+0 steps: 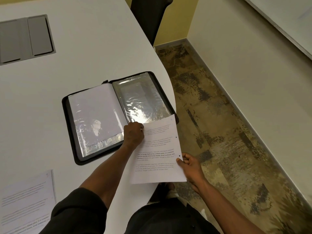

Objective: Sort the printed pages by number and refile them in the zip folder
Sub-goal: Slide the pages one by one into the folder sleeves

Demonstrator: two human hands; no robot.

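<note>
Zip folder (pixel 70 132): black, lying open on white table (pixel 84 56), clear sleeves showing. Printed page (pixel 158 154): white, punched, at folder's near right corner, pinched by left hand (pixel 133 134) and right hand (pixel 190 168).

Single head view, worn on the person's head, looking forward and steeply down. Wide-angle: the table (pixel 50 115) edge bows in a curve. Landmark is the open zip folder (pixel 118 115), sitting roughly mid-frame, close to the camera. Nearer the camera than the folder: both forearms and the person's dark clothing along the bottom edge. Beyond the folder: a recessed grey panel (pixel 25 39) at upper left and a dark chair (pixel 148 17) at the top. Right of the folder the view drops past the table to patterned carpet (pixel 219 124) and a wall (pixel 253 56). No second view to overlap with.
</note>
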